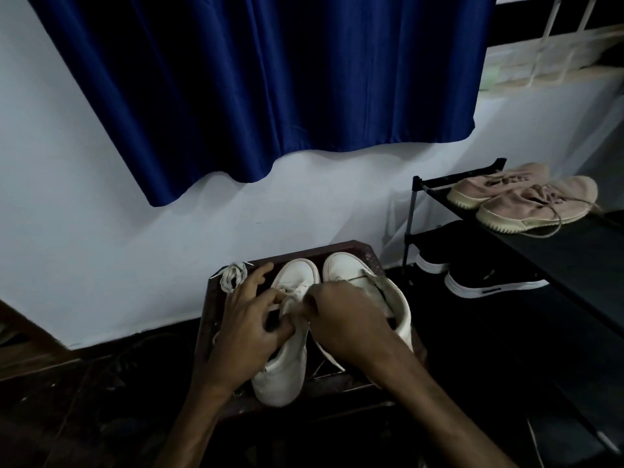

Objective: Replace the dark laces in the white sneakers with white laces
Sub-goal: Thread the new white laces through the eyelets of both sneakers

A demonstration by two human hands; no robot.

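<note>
Left hand (248,319) and right hand (344,319) meet over the lacing of the left white sneaker (287,373). Fingers of both are curled, pinching its pale lace (293,300). One loose lace end lies by the heel. Two white sneakers total. The right white sneaker (347,268) sits just beside the left one, both on a dark wooden counter (337,246). Toes point away toward the wall and heels toward the person, so the long axes run near-to-far. One spare lace bundle (233,275) lies at the counter's far left corner. One rack (410,231) at right holds two pink sneakers (540,204) on top and two black sneakers (489,285) below. One blue curtain (270,79). Any brand marks are too dim to tell.
</note>
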